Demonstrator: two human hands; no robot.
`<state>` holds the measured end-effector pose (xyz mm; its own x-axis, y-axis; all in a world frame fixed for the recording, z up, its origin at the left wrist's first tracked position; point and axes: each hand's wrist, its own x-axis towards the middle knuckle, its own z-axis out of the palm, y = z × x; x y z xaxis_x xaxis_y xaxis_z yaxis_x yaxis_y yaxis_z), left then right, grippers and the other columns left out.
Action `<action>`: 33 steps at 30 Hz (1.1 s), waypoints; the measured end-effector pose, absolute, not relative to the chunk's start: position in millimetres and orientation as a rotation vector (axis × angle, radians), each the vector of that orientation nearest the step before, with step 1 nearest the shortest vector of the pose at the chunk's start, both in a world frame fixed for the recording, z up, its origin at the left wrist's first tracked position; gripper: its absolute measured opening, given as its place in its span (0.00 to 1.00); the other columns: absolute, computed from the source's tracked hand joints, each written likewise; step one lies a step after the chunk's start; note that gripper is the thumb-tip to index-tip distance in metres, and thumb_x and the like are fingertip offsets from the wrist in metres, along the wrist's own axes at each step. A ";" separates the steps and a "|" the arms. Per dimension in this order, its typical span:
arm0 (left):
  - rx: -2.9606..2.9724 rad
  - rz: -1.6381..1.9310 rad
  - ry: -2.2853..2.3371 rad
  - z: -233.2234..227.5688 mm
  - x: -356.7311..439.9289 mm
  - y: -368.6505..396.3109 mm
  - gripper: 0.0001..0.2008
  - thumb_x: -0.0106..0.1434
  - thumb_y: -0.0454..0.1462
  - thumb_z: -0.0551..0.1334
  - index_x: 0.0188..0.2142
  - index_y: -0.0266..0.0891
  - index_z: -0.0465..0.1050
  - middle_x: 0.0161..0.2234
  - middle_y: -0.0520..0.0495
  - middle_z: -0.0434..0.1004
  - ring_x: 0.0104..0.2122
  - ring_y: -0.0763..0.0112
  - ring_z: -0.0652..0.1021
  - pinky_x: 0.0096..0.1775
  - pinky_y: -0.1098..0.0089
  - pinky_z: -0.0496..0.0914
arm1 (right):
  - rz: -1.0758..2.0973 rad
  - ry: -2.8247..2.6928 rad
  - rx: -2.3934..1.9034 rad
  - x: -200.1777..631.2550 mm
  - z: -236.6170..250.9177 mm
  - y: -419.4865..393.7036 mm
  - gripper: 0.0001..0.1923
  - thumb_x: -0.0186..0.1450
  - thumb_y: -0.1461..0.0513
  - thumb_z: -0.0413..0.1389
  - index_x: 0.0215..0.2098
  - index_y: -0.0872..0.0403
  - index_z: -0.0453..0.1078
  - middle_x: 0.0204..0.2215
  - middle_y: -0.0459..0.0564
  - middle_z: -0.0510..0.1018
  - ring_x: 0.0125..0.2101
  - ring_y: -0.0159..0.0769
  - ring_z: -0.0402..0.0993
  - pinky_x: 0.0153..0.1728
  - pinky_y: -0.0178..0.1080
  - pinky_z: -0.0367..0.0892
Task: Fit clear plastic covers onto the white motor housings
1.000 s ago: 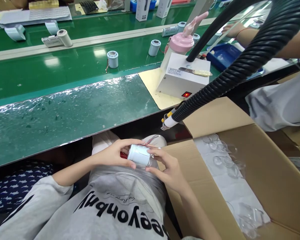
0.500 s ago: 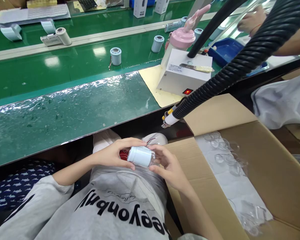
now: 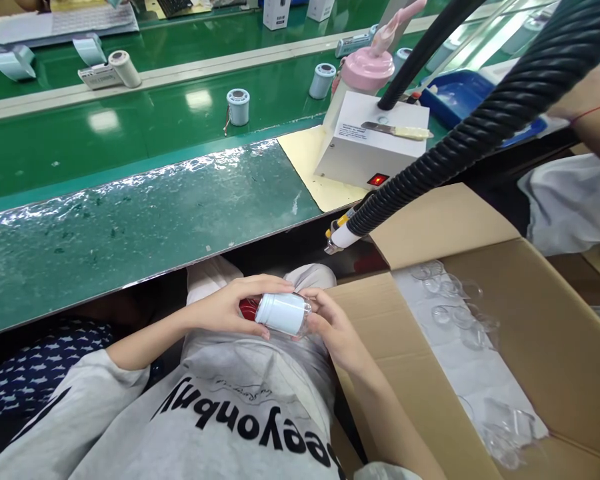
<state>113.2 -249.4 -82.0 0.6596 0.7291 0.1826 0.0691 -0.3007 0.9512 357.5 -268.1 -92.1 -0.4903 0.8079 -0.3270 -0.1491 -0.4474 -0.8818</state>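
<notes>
A light blue cylinder (image 3: 283, 313) lies sideways between my two hands, above my lap. A clear plastic cover (image 3: 305, 323) surrounds its right end, and something red (image 3: 249, 309) shows at its left end. My left hand (image 3: 235, 307) is wrapped round the left part of the cylinder, fingers over the top and thumb below. My right hand (image 3: 333, 327) grips the clear end with thumb and fingers. Just above my right hand hangs the metal nozzle (image 3: 333, 247) of a black corrugated hose (image 3: 430, 160).
On my right stands an open cardboard box (image 3: 545, 320) holding clear plastic pieces (image 3: 463, 317). A white device (image 3: 375, 150) with a lit red switch sits on the bench. Another light blue cylinder (image 3: 239, 110) stands on the green belt (image 3: 155, 127). A co-worker's arm (image 3: 593, 117) is at right.
My right fingers have shifted, with the thumb higher on the clear end; the thin wires above the cylinder no longer show. Cylinders on the belt moved slightly right. The co-worker's hand moved right and down.
</notes>
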 end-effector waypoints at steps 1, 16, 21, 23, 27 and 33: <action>1.779 0.756 0.634 -82.3 113.0 -249.4 0.38 0.58 0.39 0.75 0.66 0.50 0.67 0.64 0.38 0.72 0.63 0.52 0.73 0.64 0.53 0.67 | 2.000 -1.083 -1.042 357.0 -92.5 -268.1 0.29 0.57 0.40 0.67 0.45 0.47 0.67 0.32 0.45 0.77 0.28 0.37 0.77 0.25 0.37 0.77; 1.791 0.776 0.563 -84.1 112.3 -249.7 0.42 0.57 0.39 0.76 0.68 0.54 0.64 0.65 0.39 0.71 0.65 0.53 0.72 0.65 0.54 0.66 | 2.232 -0.904 -1.083 345.7 -95.0 -270.7 0.35 0.57 0.30 0.58 0.38 0.51 0.62 0.16 0.42 0.75 0.12 0.33 0.71 0.10 0.29 0.61; 1.817 0.799 0.543 -85.1 113.2 -250.0 0.41 0.58 0.36 0.75 0.68 0.54 0.63 0.66 0.38 0.70 0.64 0.52 0.72 0.64 0.53 0.67 | 2.368 -0.820 -1.081 344.5 -93.7 -271.0 0.40 0.56 0.28 0.55 0.39 0.54 0.66 0.17 0.45 0.77 0.10 0.29 0.68 0.09 0.27 0.57; 1.813 0.794 0.552 -83.9 113.7 -250.7 0.39 0.58 0.35 0.74 0.67 0.53 0.65 0.65 0.38 0.71 0.63 0.53 0.74 0.62 0.54 0.68 | 2.417 -0.828 -1.051 343.8 -94.7 -271.3 0.40 0.57 0.27 0.53 0.37 0.55 0.69 0.16 0.45 0.76 0.10 0.27 0.66 0.08 0.26 0.55; 1.778 0.777 0.634 -77.5 115.1 -254.4 0.34 0.59 0.37 0.74 0.63 0.47 0.70 0.60 0.38 0.75 0.59 0.55 0.76 0.59 0.57 0.71 | 2.411 -0.914 -1.046 344.8 -100.9 -274.5 0.43 0.58 0.25 0.48 0.34 0.56 0.70 0.15 0.46 0.73 0.10 0.28 0.65 0.07 0.28 0.54; 1.457 0.660 0.835 -67.0 117.7 -260.7 0.31 0.59 0.43 0.73 0.61 0.40 0.69 0.55 0.38 0.76 0.49 0.60 0.80 0.46 0.65 0.77 | 1.523 -1.407 -1.095 355.2 -111.1 -282.2 0.14 0.75 0.51 0.51 0.52 0.49 0.65 0.38 0.51 0.81 0.30 0.35 0.81 0.30 0.37 0.79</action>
<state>117.7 -260.7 -67.0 0.5712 0.8162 -0.0868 0.1045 0.0325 0.9940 355.2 -282.2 -111.1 -0.3289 0.9404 -0.0862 0.0116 -0.0872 -0.9961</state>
